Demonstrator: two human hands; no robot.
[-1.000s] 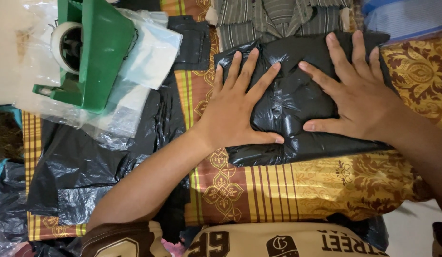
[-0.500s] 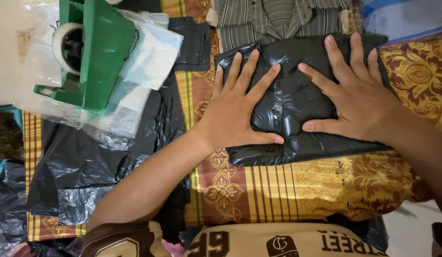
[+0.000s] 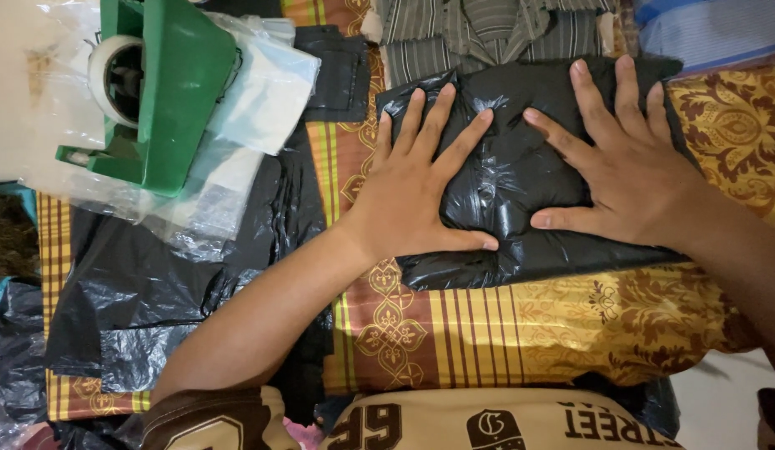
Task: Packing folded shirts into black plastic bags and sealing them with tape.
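While hands press parcel point(image 3: 512, 192), right edge free.

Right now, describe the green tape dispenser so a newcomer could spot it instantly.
Start from the gold-and-maroon patterned cloth covering the work surface, then look to its upper left corner, where clear plastic bags are piled. The tape dispenser lies on that pile. It is the only solid bright green thing, with a whitish tape roll in it, unlike the limp black bags below.

Glossy crinkled plastic parcel point(image 3: 521, 179); woven patterned cloth point(image 3: 571, 325).
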